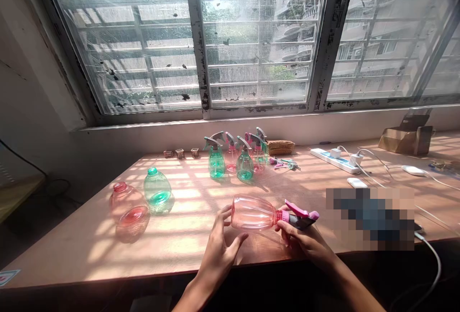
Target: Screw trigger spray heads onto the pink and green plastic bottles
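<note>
A clear pink spray bottle (252, 212) lies sideways above the table's front edge, its base to the left. The pink collar and the black and pink trigger head (301, 216) are on its neck. My right hand (300, 240) pinches the bottle at the collar. Around the base end, my left hand (222, 241) is cupped with thumb and fingers apart; whether its fingertips touch the plastic I cannot tell. To the left stand two bottles without heads, one pink (128, 204) and one green (157, 190).
Several green and pink spray bottles (245, 164) with heads stand at the back. Beside them lie loose trigger heads (283, 163) and a brown bundle (281, 147). Rightward are a power strip (334, 160), white cables, a cardboard box (406, 138) and a blurred-out patch. Windows rise behind.
</note>
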Action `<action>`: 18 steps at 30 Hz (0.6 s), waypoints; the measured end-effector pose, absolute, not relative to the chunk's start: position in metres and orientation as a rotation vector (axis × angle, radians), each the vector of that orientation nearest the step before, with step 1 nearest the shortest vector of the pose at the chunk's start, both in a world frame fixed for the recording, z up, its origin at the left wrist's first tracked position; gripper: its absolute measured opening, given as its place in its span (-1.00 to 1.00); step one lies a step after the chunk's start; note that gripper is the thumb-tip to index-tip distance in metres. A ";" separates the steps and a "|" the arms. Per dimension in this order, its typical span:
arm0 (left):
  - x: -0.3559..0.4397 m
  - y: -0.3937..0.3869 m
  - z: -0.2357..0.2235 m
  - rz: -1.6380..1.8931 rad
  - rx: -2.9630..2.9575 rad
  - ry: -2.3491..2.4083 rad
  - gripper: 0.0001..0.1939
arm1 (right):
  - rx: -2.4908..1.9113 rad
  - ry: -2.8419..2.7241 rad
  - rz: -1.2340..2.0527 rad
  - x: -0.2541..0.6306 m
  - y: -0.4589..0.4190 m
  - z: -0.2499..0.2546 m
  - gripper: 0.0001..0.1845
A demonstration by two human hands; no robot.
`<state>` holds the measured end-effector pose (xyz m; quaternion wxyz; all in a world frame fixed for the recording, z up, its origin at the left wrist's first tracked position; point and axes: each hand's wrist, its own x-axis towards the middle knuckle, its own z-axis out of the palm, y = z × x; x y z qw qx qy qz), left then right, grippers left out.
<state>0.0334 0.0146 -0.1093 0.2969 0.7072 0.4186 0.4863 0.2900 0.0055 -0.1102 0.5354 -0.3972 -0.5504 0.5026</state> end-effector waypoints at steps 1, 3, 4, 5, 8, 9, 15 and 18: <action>0.033 0.014 -0.108 1.277 1.852 1.122 -0.43 | -0.964 -1.338 1.190 0.290 0.005 -0.110 -0.67; 0.033 0.013 -0.106 1.259 1.768 1.144 -0.41 | -0.988 -1.380 1.184 0.290 0.005 -0.111 -0.71; 0.033 0.013 -0.106 1.257 1.722 1.149 -0.41 | -0.996 -1.391 1.188 0.290 0.006 -0.112 -0.72; 0.033 0.013 -0.105 1.257 1.692 1.150 -0.41 | -1.000 -1.387 1.192 0.290 0.006 -0.113 -0.71; 0.033 0.015 -0.107 1.264 1.741 1.128 -0.46 | -0.999 -1.335 1.213 0.290 0.007 -0.114 -0.68; 0.032 0.015 -0.108 1.274 1.789 1.117 -0.49 | -0.986 -1.312 1.216 0.290 0.008 -0.114 -0.67; 0.032 0.015 -0.107 1.289 1.896 1.072 -0.45 | -0.888 -1.223 1.215 0.290 0.007 -0.112 -0.59; 0.032 0.011 -0.102 1.241 1.738 1.088 -0.39 | -0.980 -1.327 1.214 0.290 0.008 -0.111 -0.68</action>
